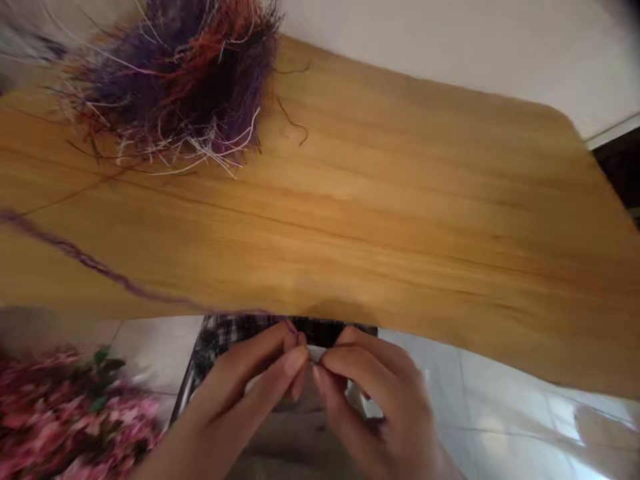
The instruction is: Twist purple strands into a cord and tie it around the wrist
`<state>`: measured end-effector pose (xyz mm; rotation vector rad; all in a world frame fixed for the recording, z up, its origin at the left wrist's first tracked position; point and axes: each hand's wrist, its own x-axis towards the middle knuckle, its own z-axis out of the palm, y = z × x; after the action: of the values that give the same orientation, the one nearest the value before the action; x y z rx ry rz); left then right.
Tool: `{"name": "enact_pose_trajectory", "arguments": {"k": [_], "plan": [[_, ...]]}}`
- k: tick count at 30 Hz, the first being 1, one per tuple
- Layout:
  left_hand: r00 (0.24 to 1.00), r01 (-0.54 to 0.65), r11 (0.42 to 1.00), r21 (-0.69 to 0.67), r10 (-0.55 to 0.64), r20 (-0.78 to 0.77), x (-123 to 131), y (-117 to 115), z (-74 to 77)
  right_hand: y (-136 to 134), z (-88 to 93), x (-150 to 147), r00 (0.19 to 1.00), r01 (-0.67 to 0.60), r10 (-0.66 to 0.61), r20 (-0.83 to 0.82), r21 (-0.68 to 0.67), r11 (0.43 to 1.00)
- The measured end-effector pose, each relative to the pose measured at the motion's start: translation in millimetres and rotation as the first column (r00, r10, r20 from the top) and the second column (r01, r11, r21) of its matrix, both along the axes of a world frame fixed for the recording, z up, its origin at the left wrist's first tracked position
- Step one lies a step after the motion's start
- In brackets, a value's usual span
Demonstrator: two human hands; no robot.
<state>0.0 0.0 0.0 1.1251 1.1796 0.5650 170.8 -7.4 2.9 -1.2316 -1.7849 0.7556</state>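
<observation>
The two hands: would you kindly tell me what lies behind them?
Checked fabric shows behind them, beside pale floor tiles; the left hand and right hand hide whatever lies directly beneath.

Honey-coloured wood surface (380, 200) fills most of the view, w/ long grain lines, a fine crack running across it & a rounded corner at top rt. Beyond it, a pale cream expanse (425, 47), prob. floor, can't tell for sure. Far top rt: thin white strip (613, 130) next to a dark gap (619, 167). Below the surface's near edge: pale glossy tile floor (500, 420) w/ faint grout lines, on both sides. Soft bright patch of reflected light (565, 417) on the tiles, btm rt. Btm left, blurred pink flowers w/ green leaves (65, 413) sit just beside the tiles.
</observation>
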Motion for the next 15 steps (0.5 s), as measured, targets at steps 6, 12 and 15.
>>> {"name": "enact_pose_trajectory", "arguments": {"k": [6, 12, 15], "plan": [[0.988, 0.053, 0.998, -0.039, -0.046, 0.148, 3, 2, 7.3, -1, 4.1, -1, 0.996, 0.087, -0.086, -0.008, 0.087, 0.992], [0.994, -0.006, 1.0, 0.029, 0.003, 0.108, 6, 3, 1.0, -3, 1.5, -2, 0.99, 0.095, -0.108, 0.092, 0.138, 0.986], [0.998, -0.035, 0.993, 0.115, 0.029, 0.056, 8, 2, -2.9, -1, 1.0, -3, 0.995, 0.098, -0.102, 0.012, 0.172, 0.98]]}}
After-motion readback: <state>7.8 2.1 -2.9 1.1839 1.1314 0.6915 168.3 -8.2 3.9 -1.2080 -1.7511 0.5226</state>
